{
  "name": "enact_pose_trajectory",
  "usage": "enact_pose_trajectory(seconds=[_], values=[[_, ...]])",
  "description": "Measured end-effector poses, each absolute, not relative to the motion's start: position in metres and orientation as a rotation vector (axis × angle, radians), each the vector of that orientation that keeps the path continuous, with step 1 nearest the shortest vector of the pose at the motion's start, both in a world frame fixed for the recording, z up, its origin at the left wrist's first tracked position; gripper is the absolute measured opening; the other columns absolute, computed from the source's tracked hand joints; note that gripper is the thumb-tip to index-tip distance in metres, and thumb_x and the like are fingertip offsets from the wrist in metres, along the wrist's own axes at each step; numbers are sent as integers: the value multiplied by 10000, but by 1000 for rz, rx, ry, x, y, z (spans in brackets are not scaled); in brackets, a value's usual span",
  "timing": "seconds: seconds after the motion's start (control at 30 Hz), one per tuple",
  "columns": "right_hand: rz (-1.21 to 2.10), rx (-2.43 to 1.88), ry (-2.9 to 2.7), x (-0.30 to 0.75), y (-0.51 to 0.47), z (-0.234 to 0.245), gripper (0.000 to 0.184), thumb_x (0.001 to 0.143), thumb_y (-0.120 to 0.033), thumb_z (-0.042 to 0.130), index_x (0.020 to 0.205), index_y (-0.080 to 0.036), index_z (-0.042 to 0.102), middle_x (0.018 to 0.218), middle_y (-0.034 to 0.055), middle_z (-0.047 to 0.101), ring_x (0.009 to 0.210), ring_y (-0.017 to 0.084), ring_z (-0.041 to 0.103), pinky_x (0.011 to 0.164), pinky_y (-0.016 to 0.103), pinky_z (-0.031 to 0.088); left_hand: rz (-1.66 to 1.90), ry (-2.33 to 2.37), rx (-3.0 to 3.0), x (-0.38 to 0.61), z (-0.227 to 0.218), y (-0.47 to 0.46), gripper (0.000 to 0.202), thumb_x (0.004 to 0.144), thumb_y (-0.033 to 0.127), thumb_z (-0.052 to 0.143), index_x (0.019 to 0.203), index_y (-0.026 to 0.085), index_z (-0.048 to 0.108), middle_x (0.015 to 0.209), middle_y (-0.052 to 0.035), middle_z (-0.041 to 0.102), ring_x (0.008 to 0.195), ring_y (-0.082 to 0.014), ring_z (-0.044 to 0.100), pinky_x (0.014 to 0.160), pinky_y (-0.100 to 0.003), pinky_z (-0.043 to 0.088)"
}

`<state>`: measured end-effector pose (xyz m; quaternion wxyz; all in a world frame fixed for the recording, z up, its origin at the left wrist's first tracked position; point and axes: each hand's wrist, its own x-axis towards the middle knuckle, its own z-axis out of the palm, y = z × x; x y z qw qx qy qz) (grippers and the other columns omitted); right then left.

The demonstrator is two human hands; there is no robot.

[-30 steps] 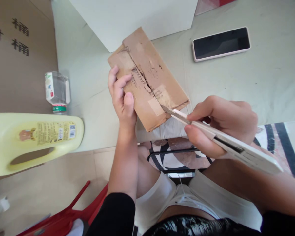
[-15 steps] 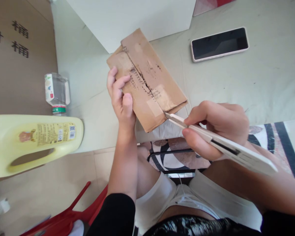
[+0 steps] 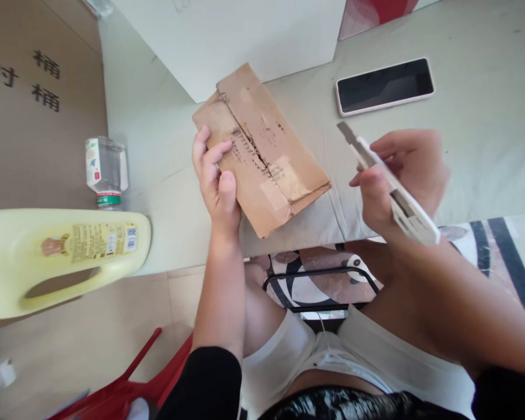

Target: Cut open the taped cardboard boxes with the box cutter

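Observation:
My left hand (image 3: 216,181) grips the left side of a small brown cardboard box (image 3: 284,140), thumb and fingers on its top face. Along the middle of the box runs a taped seam, torn and dark in places. My right hand (image 3: 402,169) is closed around a white utility knife (image 3: 387,178). The knife's blade sticks out and points up and to the left, in the air to the right of the box and apart from it.
A phone (image 3: 385,86) lies on the pale tabletop (image 3: 485,146) at the right. Behind the box stands a white box (image 3: 245,35). To the left are a clear bottle (image 3: 107,169), a big yellow jug (image 3: 126,256) and a large printed carton (image 3: 39,146).
My right hand has lifted the knife away from the seam at the box's near end, up and to the right. The left hand keeps its grip on the box.

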<state>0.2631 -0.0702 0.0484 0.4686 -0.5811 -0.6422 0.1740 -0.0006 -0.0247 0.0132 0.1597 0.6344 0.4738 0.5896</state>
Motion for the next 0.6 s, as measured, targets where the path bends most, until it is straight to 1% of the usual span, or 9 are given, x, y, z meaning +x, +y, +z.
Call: enact_pose_trajectory(seconds=[0.07, 0.1, 0.17, 0.23, 0.3, 0.37, 0.43, 0.5, 0.6], values=[[403, -1483, -1638, 263, -62, 38, 474, 945, -679, 464, 1116, -247, 557, 773, 35, 636, 672, 223, 649, 635, 356, 437, 1664, 1374, 1788, -1, 13, -25, 497, 941, 677, 480, 1116, 248, 663, 1533, -67, 484, 1538, -297, 369, 1300, -507, 281], [374, -1551, -1692, 263, -59, 34, 499, 947, -687, 434, 1116, -241, 581, 764, 44, 648, 663, 231, 643, 621, 354, 423, 1653, 1386, 1778, -1, 13, -25, 510, 929, 699, 479, 1111, 257, 656, 1537, -63, 479, 1549, -299, 353, 1304, -507, 273], [323, -1716, -1857, 262, -54, 30, 435, 960, -596, 445, 1127, -239, 629, 839, 76, 688, 711, 251, 641, 615, 351, 397, 1639, 1410, 1760, -2, 14, -26, 551, 891, 757, 480, 1096, 274, 647, 1537, -56, 474, 1569, -302, 318, 1316, -510, 248], [327, -1818, -2035, 260, -51, 29, 334, 952, -442, 495, 1165, -240, 657, 998, 109, 707, 824, 273, 649, 621, 350, 383, 1622, 1440, 1735, -2, 15, -26, 578, 857, 797, 487, 1084, 287, 641, 1534, -50, 470, 1583, -299, 285, 1328, -513, 218], [366, -1843, -2172, 257, -50, 27, 342, 943, -296, 492, 1239, -238, 653, 1131, 129, 692, 965, 294, 638, 644, 353, 390, 1608, 1448, 1726, -2, 16, -27, 576, 854, 799, 483, 1077, 290, 635, 1536, -47, 463, 1587, -289, 268, 1333, -508, 203], [373, -1840, -2251, 256, -49, 24, 398, 941, -207, 455, 1288, -223, 651, 1153, 140, 686, 1050, 307, 610, 677, 361, 405, 1620, 1425, 1745, -1, 18, -27, 531, 895, 737, 475, 1088, 271, 639, 1532, -68, 464, 1571, -276, 291, 1334, -493, 206], [360, -1818, -2291, 255, -48, 21, 434, 949, -161, 423, 1313, -210, 654, 1159, 140, 689, 1091, 308, 586, 717, 369, 420, 1666, 1400, 1761, 0, 21, -28, 514, 916, 687, 478, 1093, 237, 653, 1501, -110, 482, 1535, -271, 343, 1330, -468, 223], [375, -1801, -2306, 255, -47, 19, 449, 959, -148, 404, 1319, -208, 664, 1159, 135, 694, 1095, 303, 577, 736, 374, 426, 1696, 1406, 1736, 1, 23, -30, 534, 903, 685, 498, 1079, 208, 662, 1471, -141, 492, 1510, -277, 373, 1325, -451, 239], [413, -1808, -2286, 258, -46, 18, 459, 950, -135, 388, 1279, -219, 698, 1167, 134, 693, 1079, 303, 569, 714, 371, 423, 1715, 1386, 1672, 2, 23, -31, 520, 885, 668, 534, 1064, 195, 651, 1487, -150, 473, 1519, -296, 351, 1315, -456, 256]])
